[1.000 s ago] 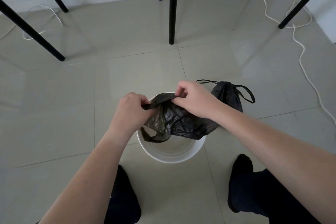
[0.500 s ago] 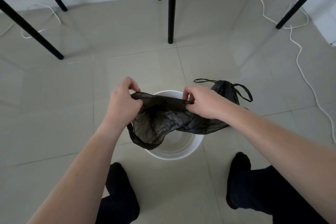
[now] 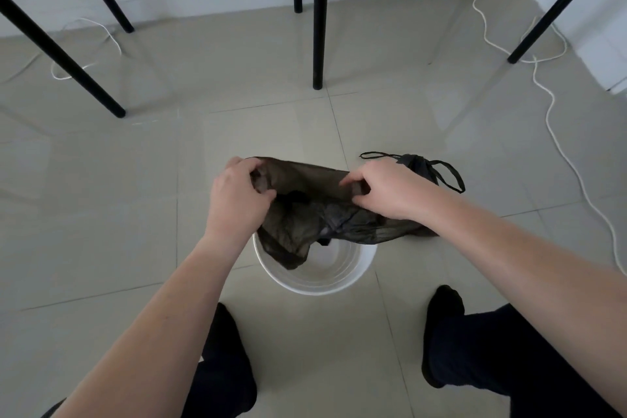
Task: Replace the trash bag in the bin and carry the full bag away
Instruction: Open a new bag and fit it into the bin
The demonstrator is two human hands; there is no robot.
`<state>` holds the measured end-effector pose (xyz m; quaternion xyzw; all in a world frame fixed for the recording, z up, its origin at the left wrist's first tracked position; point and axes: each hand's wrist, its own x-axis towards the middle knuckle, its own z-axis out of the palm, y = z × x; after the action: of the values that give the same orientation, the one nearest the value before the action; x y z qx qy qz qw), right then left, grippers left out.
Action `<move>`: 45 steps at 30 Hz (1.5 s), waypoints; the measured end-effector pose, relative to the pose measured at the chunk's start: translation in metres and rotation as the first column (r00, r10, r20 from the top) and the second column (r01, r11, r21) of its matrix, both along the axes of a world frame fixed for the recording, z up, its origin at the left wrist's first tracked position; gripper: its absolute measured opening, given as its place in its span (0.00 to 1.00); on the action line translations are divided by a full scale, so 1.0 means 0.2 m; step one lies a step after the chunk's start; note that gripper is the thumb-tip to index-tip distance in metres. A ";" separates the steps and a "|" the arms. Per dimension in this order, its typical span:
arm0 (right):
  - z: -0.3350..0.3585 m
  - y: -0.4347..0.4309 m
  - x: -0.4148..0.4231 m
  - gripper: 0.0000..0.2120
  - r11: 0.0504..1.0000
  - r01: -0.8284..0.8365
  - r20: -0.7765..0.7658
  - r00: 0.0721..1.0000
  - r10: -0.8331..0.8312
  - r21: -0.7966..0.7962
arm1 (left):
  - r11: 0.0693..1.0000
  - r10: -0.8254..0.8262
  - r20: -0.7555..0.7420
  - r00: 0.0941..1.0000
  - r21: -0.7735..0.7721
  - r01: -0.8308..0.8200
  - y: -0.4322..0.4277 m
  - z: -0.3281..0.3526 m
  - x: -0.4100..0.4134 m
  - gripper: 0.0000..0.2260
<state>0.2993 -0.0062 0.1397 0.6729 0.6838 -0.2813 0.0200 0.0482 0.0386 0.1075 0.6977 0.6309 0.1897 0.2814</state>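
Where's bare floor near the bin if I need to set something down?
Widest bare tile lies left of the white bin, between it and the slanted black leg. More lies ahead, up to the centre leg. The right is crowded: the tied full bag, then the white cable. Feet flank the near side.

A single head-worn wide-angle camera looks steeply down and forward from standing height at the tiled floor (image 3: 135,214), both forearms entering from the near edge.
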 end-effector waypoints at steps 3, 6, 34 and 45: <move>0.02 -0.05 0.01 0.25 1.000 -0.019 -0.030 0.999 0.019 0.007 | 0.999 -0.032 0.079 0.996 0.018 0.030 -0.06 0.01 0.03 0.27; 0.02 -0.10 0.05 0.30 0.998 -0.060 0.118 0.991 0.062 -0.022 | 0.995 -0.093 -0.038 0.995 0.019 0.094 -0.12 0.03 0.01 0.27; -0.41 0.11 0.10 0.29 0.997 -0.083 0.047 0.995 0.083 -0.011 | 0.926 -0.330 -0.313 0.891 -0.293 0.240 0.03 -0.25 -0.05 0.20; -0.48 0.30 0.21 0.25 0.999 0.016 0.008 1.000 -0.016 -0.048 | 0.908 -0.350 -0.220 0.911 -0.319 0.272 0.31 -0.52 0.03 0.19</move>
<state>0.3422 0.0537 0.0432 0.6787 0.6715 -0.2952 0.0366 0.0547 0.1008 0.0042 0.7621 0.5637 -0.0470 0.3150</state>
